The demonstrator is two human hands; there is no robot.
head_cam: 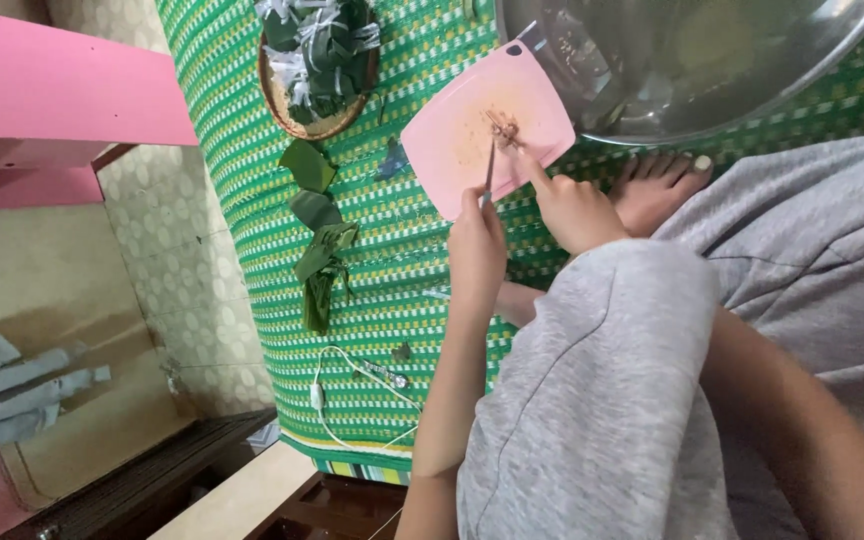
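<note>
A pink cutting board (pixel 452 150) lies on a green woven mat (pixel 242 110). A small brownish piece of food (pixel 504 130) sits on the board. My left hand (pixel 477 245) grips a small knife (pixel 489 170) whose blade points at the food. My right hand (pixel 572 205) is beside it, index finger stretched onto the food. My raised knee in grey trousers (pixel 612 380) sits between my two arms, and my bare foot (pixel 657 185) rests by the board.
A large metal bowl (pixel 672 70) stands behind the board. A round basket of leaf-wrapped bundles (pixel 317 60) is at the back left, with loose green leaves (pixel 317 260) below it. A white cable (pixel 352 400) lies near the mat's edge. A pink shelf (pixel 52 100) is at the left.
</note>
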